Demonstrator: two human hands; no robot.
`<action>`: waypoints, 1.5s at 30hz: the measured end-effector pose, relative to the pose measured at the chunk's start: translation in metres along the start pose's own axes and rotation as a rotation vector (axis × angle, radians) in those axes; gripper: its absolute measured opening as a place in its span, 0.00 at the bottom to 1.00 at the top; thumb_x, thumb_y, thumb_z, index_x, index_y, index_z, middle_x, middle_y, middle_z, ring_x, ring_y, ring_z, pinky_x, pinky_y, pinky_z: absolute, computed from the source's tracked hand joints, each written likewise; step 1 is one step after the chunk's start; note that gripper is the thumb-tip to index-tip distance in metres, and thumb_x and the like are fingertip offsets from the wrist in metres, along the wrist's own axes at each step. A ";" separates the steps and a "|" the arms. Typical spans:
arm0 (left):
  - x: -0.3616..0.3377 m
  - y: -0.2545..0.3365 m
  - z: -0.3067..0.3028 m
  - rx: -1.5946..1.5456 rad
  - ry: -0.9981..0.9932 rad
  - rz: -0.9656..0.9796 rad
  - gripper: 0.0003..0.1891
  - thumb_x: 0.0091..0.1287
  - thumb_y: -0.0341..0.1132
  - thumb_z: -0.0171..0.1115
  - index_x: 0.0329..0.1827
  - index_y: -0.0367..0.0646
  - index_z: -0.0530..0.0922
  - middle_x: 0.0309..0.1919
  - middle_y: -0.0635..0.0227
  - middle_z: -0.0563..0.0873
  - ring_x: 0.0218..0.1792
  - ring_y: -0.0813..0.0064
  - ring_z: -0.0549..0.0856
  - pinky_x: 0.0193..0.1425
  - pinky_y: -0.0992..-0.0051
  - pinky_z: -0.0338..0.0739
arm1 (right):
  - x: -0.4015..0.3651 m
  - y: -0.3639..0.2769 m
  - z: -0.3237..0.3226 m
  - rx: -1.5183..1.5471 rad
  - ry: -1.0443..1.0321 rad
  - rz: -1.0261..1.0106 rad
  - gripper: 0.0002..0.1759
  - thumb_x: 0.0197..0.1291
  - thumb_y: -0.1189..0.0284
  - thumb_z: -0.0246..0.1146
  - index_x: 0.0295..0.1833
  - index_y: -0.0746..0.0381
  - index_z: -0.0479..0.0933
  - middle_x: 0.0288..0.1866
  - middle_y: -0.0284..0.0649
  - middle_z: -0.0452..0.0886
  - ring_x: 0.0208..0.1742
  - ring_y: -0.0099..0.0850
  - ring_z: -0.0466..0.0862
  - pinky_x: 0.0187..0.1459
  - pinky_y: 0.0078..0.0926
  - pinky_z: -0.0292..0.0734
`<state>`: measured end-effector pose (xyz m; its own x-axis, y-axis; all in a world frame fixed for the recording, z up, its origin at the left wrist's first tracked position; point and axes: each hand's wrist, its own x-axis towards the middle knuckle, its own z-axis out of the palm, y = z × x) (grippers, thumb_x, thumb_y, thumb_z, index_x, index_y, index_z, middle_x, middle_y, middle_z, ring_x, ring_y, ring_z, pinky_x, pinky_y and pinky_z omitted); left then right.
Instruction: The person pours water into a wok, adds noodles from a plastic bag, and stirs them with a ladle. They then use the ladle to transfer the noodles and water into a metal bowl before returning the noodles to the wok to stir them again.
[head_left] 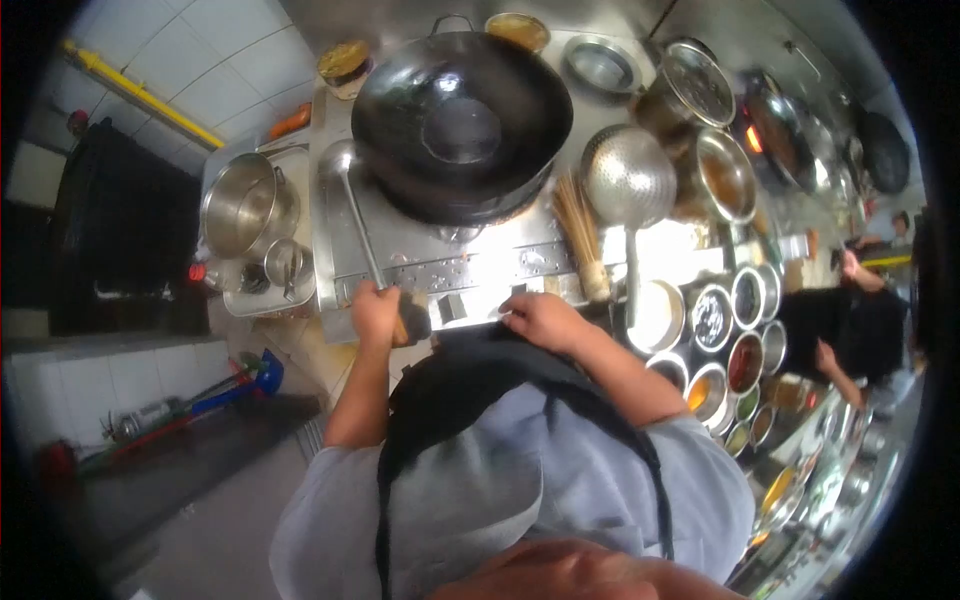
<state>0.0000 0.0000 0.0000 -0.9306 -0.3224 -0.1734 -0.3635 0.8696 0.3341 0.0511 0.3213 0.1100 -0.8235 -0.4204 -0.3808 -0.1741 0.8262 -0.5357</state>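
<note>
The left hand (375, 312) grips the long, stiff ladle (357, 222) by its handle end — the best spot. The right hand (540, 320) rests on the worktop (450, 272) — I can't tell if its fingers hold anything.

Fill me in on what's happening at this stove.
A person in a grey shirt and dark apron stands at a steel wok range. Their left hand grips the handle of a long steel ladle, whose bowl lies just left of the big black wok, which looks empty. Their right hand rests at the range's front edge; whether it grips anything is unclear. A round perforated steel skimmer and small seasoning bowls sit to the right.
</note>
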 end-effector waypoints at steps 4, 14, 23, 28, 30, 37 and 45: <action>-0.004 0.000 -0.056 -0.841 -0.181 -0.270 0.15 0.64 0.39 0.69 0.41 0.37 0.74 0.27 0.63 0.82 0.22 0.72 0.84 0.23 0.76 0.75 | 0.015 0.014 -0.020 0.129 -0.047 -0.064 0.16 0.67 0.63 0.62 0.55 0.58 0.82 0.47 0.50 0.86 0.47 0.44 0.86 0.51 0.37 0.80; -0.034 0.174 -0.131 -0.640 -0.315 0.587 0.26 0.72 0.37 0.58 0.71 0.35 0.70 0.75 0.50 0.63 0.76 0.53 0.62 0.77 0.62 0.57 | 0.071 -0.009 -0.049 1.562 -0.337 -0.337 0.27 0.69 0.69 0.63 0.71 0.59 0.66 0.32 0.36 0.80 0.39 0.25 0.84 0.42 0.24 0.80; -0.048 0.102 -0.093 -0.431 -0.192 0.518 0.24 0.64 0.32 0.66 0.64 0.37 0.77 0.70 0.53 0.71 0.71 0.54 0.71 0.73 0.63 0.65 | 0.033 0.050 -0.187 0.848 0.746 0.257 0.31 0.68 0.65 0.64 0.71 0.64 0.65 0.26 0.32 0.76 0.19 0.21 0.75 0.21 0.22 0.72; -0.063 0.039 -0.053 -0.278 -0.034 0.404 0.24 0.63 0.32 0.66 0.63 0.38 0.77 0.69 0.51 0.72 0.70 0.51 0.71 0.73 0.60 0.64 | 0.047 0.142 -0.274 0.659 0.980 0.335 0.19 0.61 0.72 0.63 0.56 0.67 0.75 0.24 0.37 0.78 0.19 0.26 0.78 0.23 0.29 0.74; -0.059 0.015 -0.031 -0.259 0.108 0.160 0.26 0.63 0.34 0.67 0.64 0.36 0.75 0.68 0.47 0.72 0.70 0.48 0.70 0.74 0.58 0.64 | 0.071 0.184 -0.306 0.501 1.016 0.330 0.19 0.60 0.70 0.59 0.54 0.68 0.75 0.29 0.47 0.82 0.25 0.38 0.85 0.28 0.36 0.79; -0.067 -0.013 0.007 -0.140 -0.221 0.092 0.32 0.62 0.38 0.68 0.67 0.33 0.71 0.65 0.42 0.73 0.68 0.46 0.71 0.73 0.58 0.65 | 0.073 0.191 -0.341 0.269 0.941 0.474 0.20 0.58 0.69 0.56 0.55 0.67 0.75 0.40 0.60 0.84 0.42 0.53 0.86 0.45 0.44 0.80; -0.072 -0.009 0.015 -0.301 -0.134 0.021 0.28 0.63 0.36 0.67 0.65 0.33 0.72 0.60 0.44 0.78 0.62 0.46 0.77 0.68 0.60 0.70 | 0.002 0.170 -0.239 0.178 0.984 0.565 0.28 0.61 0.69 0.55 0.69 0.58 0.71 0.38 0.58 0.84 0.38 0.47 0.87 0.42 0.42 0.79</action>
<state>0.0704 0.0213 -0.0042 -0.9315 -0.2361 -0.2768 -0.3590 0.7194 0.5946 -0.1089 0.5503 0.1983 -0.8387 0.5332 0.1110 0.3687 0.7059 -0.6048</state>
